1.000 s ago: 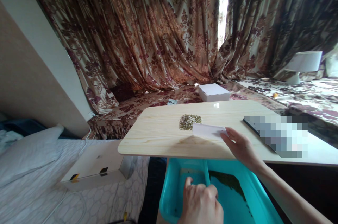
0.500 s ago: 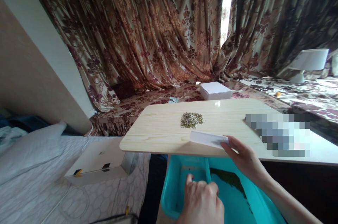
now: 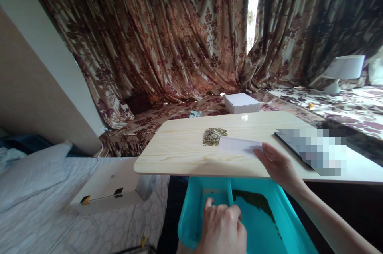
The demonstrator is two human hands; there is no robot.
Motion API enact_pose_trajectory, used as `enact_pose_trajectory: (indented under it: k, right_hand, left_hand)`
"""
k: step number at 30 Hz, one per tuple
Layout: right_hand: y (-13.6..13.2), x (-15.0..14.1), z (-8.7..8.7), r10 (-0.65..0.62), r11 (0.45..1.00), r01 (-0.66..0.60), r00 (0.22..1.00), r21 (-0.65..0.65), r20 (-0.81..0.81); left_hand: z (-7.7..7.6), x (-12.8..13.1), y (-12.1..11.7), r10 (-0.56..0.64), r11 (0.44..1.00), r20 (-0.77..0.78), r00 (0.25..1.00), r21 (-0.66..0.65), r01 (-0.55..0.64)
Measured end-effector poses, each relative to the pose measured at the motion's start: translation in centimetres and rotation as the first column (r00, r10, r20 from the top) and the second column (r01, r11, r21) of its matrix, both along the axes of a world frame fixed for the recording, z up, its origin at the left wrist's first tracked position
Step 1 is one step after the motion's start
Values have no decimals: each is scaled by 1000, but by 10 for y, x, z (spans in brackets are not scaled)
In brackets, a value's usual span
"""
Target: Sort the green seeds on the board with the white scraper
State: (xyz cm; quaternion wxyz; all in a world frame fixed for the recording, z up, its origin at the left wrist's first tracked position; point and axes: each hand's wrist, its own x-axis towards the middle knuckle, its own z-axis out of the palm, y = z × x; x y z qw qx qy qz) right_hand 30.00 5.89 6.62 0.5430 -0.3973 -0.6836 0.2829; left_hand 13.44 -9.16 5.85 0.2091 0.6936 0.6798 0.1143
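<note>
My right hand (image 3: 279, 164) pinches one end of a flat white plastic strip (image 3: 239, 145), held slightly tilted just above the wooden tabletop. The strip's far end is beside the pile of small green and white grains (image 3: 213, 136) and overlaps its right edge in view. Below the table's near edge is a teal divided plastic bin (image 3: 184, 210). My left hand (image 3: 223, 226) is closed over the bin's divider, one finger reaching into the left compartment; its other fingertips are hidden. Green grains (image 3: 257, 204) lie in the right compartment.
A dark-edged flat device (image 3: 291, 148), partly blurred out, lies on the right of the wooden table (image 3: 170, 158). A white box (image 3: 241, 103) stands behind it, and a lamp (image 3: 344, 68) at far right. Another white box (image 3: 110, 184) rests on the bed at left.
My right hand has moved the white strip right and slightly away from me, up to the pile's edge. My left hand stays on the bin. The view has shifted slightly.
</note>
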Motion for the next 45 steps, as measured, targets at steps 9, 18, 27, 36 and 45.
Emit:
enact_pose_trajectory:
  k: [9, 18, 27, 36, 45]
  right_hand:
    - [39, -4, -15, -122, 992, 120, 990, 33, 70]
    - [39, -3, -19, -108, 993, 99, 984, 66, 145]
    - [34, 1, -26, -80, 995, 70, 987, 74, 142]
    - [32, 1, -19, -10, 999, 9, 999, 32, 37]
    - [32, 1, -25, -6, 1000, 6, 1000, 8, -9]
  left_hand:
    - [4, -6, -3, 8, 1000, -34, 999, -5, -8]
    - [8, -12, -2, 46, 998, -112, 993, -34, -50]
    - [11, -32, -3, 146, 989, -107, 984, -17, -148]
    - [4, -35, -4, 154, 987, -85, 984, -30, -157]
    - [5, -29, -4, 124, 992, -73, 990, -18, -126]
